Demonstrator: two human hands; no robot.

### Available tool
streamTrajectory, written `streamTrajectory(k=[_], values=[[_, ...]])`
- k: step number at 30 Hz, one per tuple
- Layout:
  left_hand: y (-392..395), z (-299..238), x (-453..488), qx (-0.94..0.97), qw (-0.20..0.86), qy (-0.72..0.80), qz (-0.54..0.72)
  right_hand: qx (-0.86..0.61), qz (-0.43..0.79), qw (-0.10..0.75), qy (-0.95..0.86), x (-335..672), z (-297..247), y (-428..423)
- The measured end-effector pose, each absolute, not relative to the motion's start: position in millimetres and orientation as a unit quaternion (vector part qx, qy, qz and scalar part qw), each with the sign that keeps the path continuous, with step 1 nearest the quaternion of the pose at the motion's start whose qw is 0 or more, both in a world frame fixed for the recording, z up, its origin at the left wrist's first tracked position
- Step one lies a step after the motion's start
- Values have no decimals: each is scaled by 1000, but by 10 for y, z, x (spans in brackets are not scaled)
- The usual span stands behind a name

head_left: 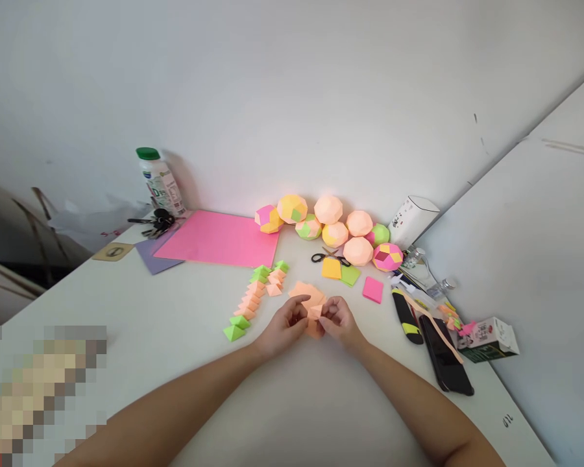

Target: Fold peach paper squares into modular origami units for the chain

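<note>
A small peach folded paper (pixel 315 312) lies between the two hands, just on the person's side of the loose peach sheets (pixel 304 290), which I take as the landmark. The right hand (pixel 339 320) is to the right of this paper, and its thumb and forefinger pinch the edge. The left hand (pixel 288 320) comes from the other side; its fingers are curled and very close to the left edge, but I cannot tell whether they grip it. So the paper lies inward from both hands, with the right fingers nearer. Its long axis is too small to read. To the left of the landmark sheets, a slanting row of green and peach folded pieces (pixel 250 301) runs toward the person. To their right and farther back are a yellow pad (pixel 331 268), a green pad (pixel 351 276) and a pink pad (pixel 372 290). Beyond the sheets, near the wall, faceted paper balls (pixel 358 251) stand together on the worktop (pixel 175 324).
</note>
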State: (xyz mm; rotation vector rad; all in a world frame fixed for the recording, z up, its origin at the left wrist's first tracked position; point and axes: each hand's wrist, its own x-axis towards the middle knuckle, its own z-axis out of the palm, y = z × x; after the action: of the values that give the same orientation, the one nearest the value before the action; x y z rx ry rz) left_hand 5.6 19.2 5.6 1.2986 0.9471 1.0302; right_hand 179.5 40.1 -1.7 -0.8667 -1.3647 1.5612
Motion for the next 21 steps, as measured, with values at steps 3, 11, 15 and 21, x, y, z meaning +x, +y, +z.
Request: streamTrajectory(k=[3, 11, 15, 21], values=[[186, 59, 54, 565, 574, 407, 431, -355, 622, 416, -560, 1791, -11, 405], [176, 12, 96, 613, 537, 413, 406, -383, 603, 366, -596, 1745, 27, 371], [185, 21, 95, 614, 546, 395, 411, -370, 616, 365, -591, 1758, 1, 370], [184, 72, 70, 576, 593, 383, 412, -372, 584, 376, -615, 1797, 1, 366]])
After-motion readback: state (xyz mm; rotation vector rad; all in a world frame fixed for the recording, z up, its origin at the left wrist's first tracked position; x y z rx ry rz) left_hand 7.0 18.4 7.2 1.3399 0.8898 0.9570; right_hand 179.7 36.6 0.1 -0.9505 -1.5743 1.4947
